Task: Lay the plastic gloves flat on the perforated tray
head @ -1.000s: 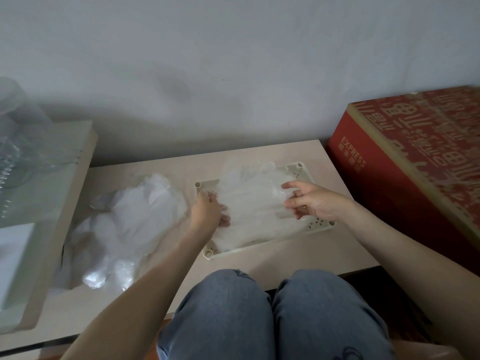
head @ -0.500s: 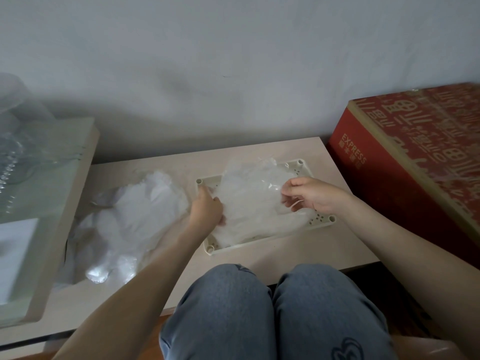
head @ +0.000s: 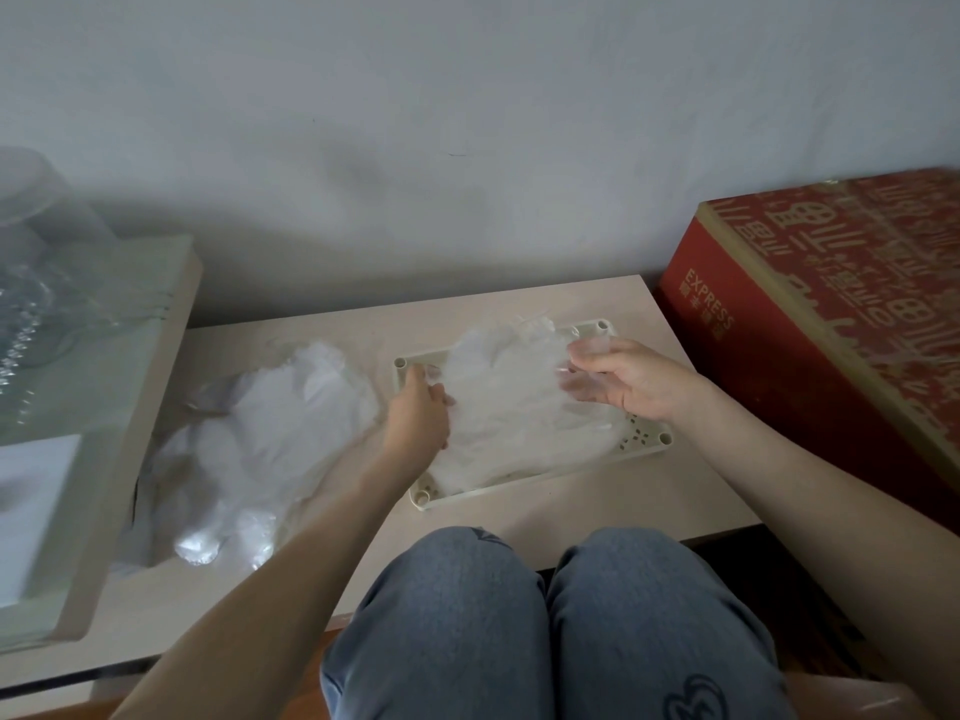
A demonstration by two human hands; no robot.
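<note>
Left grip (head: 418, 415), just past the knees (head: 441, 610), pinches the left edge of a plastic glove (head: 514, 407) between the thumb and curled fingers. Right grip (head: 631, 389) holds the opposite edge, with the thumb on top and the fingers curled under the film, so the fingertips (head: 584, 389) show through it. Between them the glove spreads over the perforated tray (head: 647, 443), which sits on the counter (head: 623, 506). The tray is mostly covered, and only its corner posts and a few holes near the right rim are visible.

Such thin film will likely cling to skin, so on release it may lift with a grip or fold back on itself. An uneven pull from one side could drag it across the rim, and its far edge seems to reach past the far rim. A sharp tug might stretch or tear it, or shift the tray, which looks light.

The glove is milky and half see-through, wrinkled all over and crumpled along its far edge. I cannot tell whether other gloves lie beneath it. Left of the tray, a loose pile of more gloves (head: 270, 433) lies on the counter, puffed up and shiny at its near end. Farther right, a red box (head: 831, 330) stands beside the counter, against the wall (head: 467, 122).
</note>
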